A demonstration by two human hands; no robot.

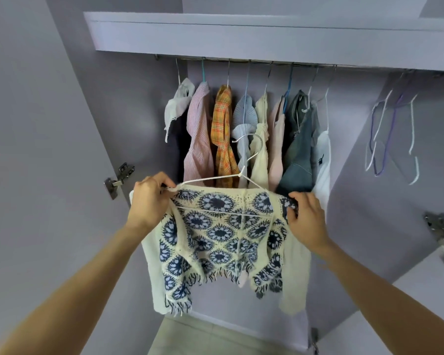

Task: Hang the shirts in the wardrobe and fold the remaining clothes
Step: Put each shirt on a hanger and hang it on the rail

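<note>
Holding a top [223, 231] on a hanger [244, 160] near the rail [241, 62].
Left hand [149, 198] pinches the left shoulder; right hand [305, 216] grips the right.

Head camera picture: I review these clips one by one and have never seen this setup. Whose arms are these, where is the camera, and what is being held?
There is no machine here. A person wears a wide-angle camera on the head, so you look forward and down along their own two bare arms.

The left hand and the right hand each grip one shoulder of a cream knitted top with blue round patterns. The top sits on a white hanger, whose hook points up and is not yet on anything.

Behind it is an open lilac wardrobe. Its metal rail already carries a row of hung clothes, among them a pink striped shirt, an orange checked shirt and a denim garment. A few empty hangers hang further right.

The wardrobe's floor is hidden behind the top.
</note>
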